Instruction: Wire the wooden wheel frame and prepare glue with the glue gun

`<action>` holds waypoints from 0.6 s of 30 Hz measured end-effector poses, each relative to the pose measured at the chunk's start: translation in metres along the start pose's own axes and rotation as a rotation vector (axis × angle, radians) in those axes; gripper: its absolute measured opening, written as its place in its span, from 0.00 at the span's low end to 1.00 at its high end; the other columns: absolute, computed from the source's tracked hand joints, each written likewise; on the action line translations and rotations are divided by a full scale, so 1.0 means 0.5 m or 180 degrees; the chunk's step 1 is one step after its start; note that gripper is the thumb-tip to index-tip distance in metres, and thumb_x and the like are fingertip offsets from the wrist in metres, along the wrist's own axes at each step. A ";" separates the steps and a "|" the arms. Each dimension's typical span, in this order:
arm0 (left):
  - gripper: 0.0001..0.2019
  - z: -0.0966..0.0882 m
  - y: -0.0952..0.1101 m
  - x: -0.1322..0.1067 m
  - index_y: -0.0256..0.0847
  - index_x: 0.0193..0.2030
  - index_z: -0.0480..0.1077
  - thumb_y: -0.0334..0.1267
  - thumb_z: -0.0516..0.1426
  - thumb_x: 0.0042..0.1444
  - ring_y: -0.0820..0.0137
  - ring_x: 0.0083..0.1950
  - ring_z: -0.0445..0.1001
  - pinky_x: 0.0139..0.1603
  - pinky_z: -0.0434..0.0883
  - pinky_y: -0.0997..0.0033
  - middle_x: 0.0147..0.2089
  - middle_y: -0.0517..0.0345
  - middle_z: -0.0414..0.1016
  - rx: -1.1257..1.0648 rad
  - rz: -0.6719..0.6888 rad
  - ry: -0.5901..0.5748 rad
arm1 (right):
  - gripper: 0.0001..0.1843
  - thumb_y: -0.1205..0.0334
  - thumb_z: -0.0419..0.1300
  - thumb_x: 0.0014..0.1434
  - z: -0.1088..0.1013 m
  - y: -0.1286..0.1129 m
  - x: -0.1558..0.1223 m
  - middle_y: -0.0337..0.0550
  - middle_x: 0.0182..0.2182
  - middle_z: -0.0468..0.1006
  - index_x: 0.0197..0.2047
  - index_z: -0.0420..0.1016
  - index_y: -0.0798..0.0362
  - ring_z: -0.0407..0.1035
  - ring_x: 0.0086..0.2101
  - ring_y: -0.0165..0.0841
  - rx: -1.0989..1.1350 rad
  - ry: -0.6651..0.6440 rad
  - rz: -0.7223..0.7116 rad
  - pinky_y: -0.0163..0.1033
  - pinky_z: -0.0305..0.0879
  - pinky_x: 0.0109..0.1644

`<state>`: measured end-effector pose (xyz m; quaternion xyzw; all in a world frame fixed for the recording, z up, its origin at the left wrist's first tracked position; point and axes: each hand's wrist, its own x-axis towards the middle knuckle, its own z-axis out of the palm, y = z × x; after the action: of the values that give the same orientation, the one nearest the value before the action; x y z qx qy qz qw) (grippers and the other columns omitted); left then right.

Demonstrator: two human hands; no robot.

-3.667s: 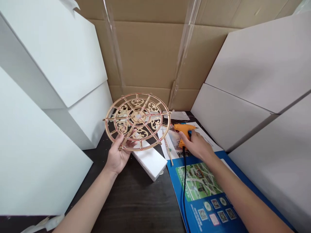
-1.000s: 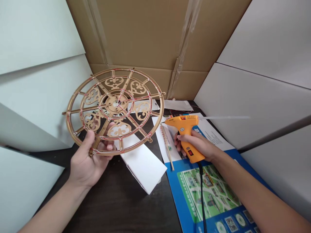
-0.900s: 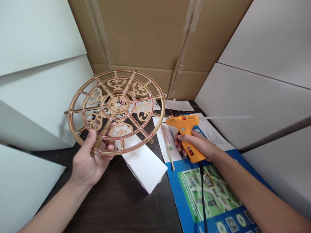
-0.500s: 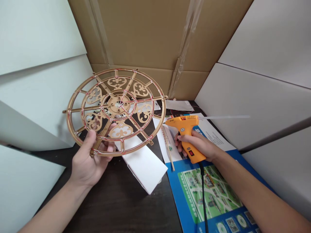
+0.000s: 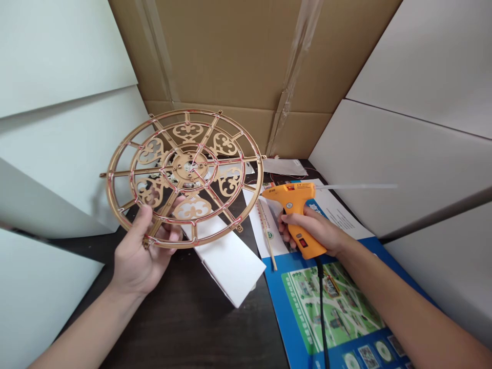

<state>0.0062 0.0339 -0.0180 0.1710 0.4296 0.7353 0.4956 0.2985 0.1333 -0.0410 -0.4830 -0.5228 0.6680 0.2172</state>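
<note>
Holding a gilded openwork wheel (image 5: 188, 165) up in the left hand (image 5: 140, 256), tilted toward the view, above a white box (image 5: 230, 266) and the dark table (image 5: 184, 328); thumb pressed on the front of its lower rim, fingers curled behind, pinching the frame firmly. Gripping an orange hot glue gun (image 5: 298, 197) in the right hand (image 5: 311, 230), fingers wrapped closed around the handle, with a translucent glue stick (image 5: 357, 186) jutting from the back and a black cord (image 5: 321, 307) trailing down over a blue printed map board (image 5: 330, 312). Nozzle pointing left, just beside the wheel's right rim; contact hard to judge from this angle, though probably none.

Best handled slowly: wheel braced steady, gun brought in with small movements, hot tip kept well away from the left fingers, and cord left slack so that it cannot tug the aim.

Wheel looking light and delicate: concentric gold rings, straight spokes, scrolled heart-like panels, a round central hub, and small tabs projecting past the outer rim. Thin red-and-white line running along the rings and spokes, neatly following the frame, with dark table and white box showing through the gaps.
</note>
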 end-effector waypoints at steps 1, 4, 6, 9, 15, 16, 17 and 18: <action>0.21 0.001 0.000 0.000 0.39 0.45 0.78 0.33 0.43 0.71 0.73 0.18 0.68 0.12 0.64 0.78 0.42 0.49 0.83 0.0015 0.0006 -0.0007 | 0.16 0.50 0.66 0.53 0.000 0.000 0.001 0.44 0.25 0.74 0.31 0.71 0.56 0.69 0.23 0.31 0.0006 0.0013 0.0005 0.36 0.66 0.25; 0.21 0.002 -0.003 0.001 0.39 0.45 0.79 0.33 0.43 0.71 0.73 0.18 0.68 0.12 0.64 0.78 0.42 0.50 0.83 0.0019 0.0018 -0.0029 | 0.16 0.51 0.66 0.54 0.003 -0.003 0.000 0.45 0.24 0.74 0.30 0.71 0.55 0.69 0.22 0.31 -0.0015 0.0014 0.0030 0.36 0.66 0.25; 0.21 0.002 -0.005 0.002 0.39 0.45 0.79 0.33 0.43 0.71 0.72 0.18 0.69 0.12 0.65 0.77 0.42 0.50 0.83 -0.0015 0.0015 -0.0019 | 0.16 0.51 0.66 0.54 0.004 -0.005 -0.002 0.44 0.23 0.73 0.29 0.71 0.55 0.68 0.21 0.30 -0.0019 -0.0016 0.0036 0.35 0.65 0.25; 0.21 0.001 -0.005 0.003 0.37 0.45 0.79 0.33 0.43 0.71 0.72 0.18 0.69 0.13 0.66 0.76 0.41 0.49 0.83 -0.0057 0.0023 0.0003 | 0.16 0.51 0.66 0.54 0.006 -0.007 -0.006 0.44 0.22 0.72 0.28 0.70 0.55 0.68 0.21 0.30 0.0011 -0.0028 0.0017 0.36 0.65 0.24; 0.20 -0.006 -0.005 0.003 0.38 0.45 0.79 0.33 0.44 0.71 0.72 0.19 0.69 0.14 0.67 0.75 0.43 0.48 0.83 -0.0058 0.0014 -0.0027 | 0.16 0.50 0.65 0.53 0.005 -0.006 -0.004 0.44 0.21 0.72 0.28 0.71 0.55 0.67 0.21 0.30 0.0010 -0.0047 0.0021 0.36 0.64 0.24; 0.20 -0.007 -0.006 0.004 0.38 0.45 0.79 0.33 0.44 0.71 0.72 0.19 0.70 0.14 0.68 0.76 0.43 0.48 0.83 -0.0050 0.0011 -0.0044 | 0.16 0.50 0.65 0.53 0.005 -0.006 -0.003 0.44 0.21 0.72 0.28 0.71 0.55 0.67 0.21 0.30 0.0012 -0.0040 0.0026 0.36 0.63 0.23; 0.20 -0.007 -0.007 0.005 0.37 0.45 0.79 0.33 0.44 0.71 0.71 0.19 0.70 0.14 0.67 0.76 0.43 0.48 0.83 -0.0053 0.0022 -0.0045 | 0.17 0.50 0.65 0.53 0.005 -0.006 -0.002 0.43 0.21 0.72 0.28 0.71 0.55 0.67 0.20 0.30 0.0008 -0.0036 0.0034 0.36 0.63 0.23; 0.21 -0.008 -0.008 0.005 0.37 0.45 0.79 0.33 0.44 0.71 0.71 0.19 0.70 0.14 0.67 0.76 0.43 0.48 0.83 -0.0053 0.0032 -0.0045 | 0.16 0.50 0.65 0.53 0.004 -0.005 -0.002 0.43 0.21 0.72 0.28 0.71 0.55 0.67 0.20 0.30 -0.0003 -0.0038 0.0045 0.36 0.63 0.23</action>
<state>0.0046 0.0351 -0.0236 0.1742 0.4191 0.7401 0.4962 0.2964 0.1326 -0.0382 -0.4828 -0.5209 0.6722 0.2091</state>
